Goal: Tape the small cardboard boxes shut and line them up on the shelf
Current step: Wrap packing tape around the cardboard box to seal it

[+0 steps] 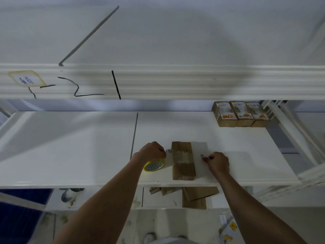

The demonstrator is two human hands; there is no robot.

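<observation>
On the white shelf [228,147] our box [183,161] lies between our hands, long axis running away from us. Our left hand [153,151] grips the tape roll [154,165]; our right hand [218,162], equally near, pinches something small, probably the tape's end.

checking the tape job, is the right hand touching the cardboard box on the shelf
Apart. The head view shows bare white shelf between the right hand and the cardboard box; its fingers pinch something small beside the box.

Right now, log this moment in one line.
left hand grips tape roll | right hand pinches tape end | box between | three boxes lined up
</observation>
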